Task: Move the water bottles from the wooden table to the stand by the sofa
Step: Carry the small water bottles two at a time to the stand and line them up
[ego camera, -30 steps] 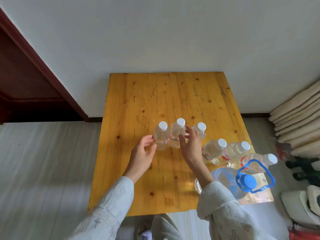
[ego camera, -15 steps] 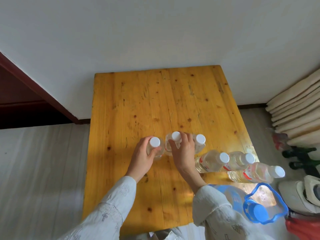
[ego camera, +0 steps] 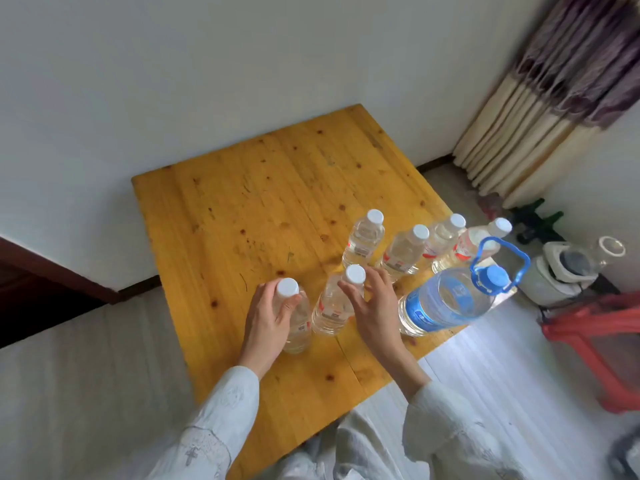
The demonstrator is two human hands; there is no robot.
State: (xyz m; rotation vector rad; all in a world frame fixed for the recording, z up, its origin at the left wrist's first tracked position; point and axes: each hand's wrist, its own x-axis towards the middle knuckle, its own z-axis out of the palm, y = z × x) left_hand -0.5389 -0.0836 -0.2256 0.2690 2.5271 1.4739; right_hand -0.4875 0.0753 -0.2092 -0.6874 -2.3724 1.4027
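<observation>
On the near half of the yellow knotty wooden table (ego camera: pixel 242 216), two hands close on two small clear plastic water bottles with white caps.

Nearest, the left hand (ego camera: pixel 268 320) curls its fingers round the neck and shoulder of the left-most capped bottle (ego camera: pixel 298 327), which stands upright on the wood. Just beside it, the right hand (ego camera: pixel 372 306) wraps its fingers round the second small bottle (ego camera: pixel 332 306), thumb near the white cap. To the right, at the table's edge, stands a large clear jug with a blue label, blue cap and blue carry handle (ego camera: pixel 446 299). Further back, four more small white-capped bottles stand on the table: one alone (ego camera: pixel 363 240), then a row of three (ego camera: pixel 405 251) running toward the right edge. Beyond the table, a striped curtain (ego camera: pixel 540 109) hangs in the corner; a red plastic stool (ego camera: pixel 595 341) sits on the floor at right.
</observation>
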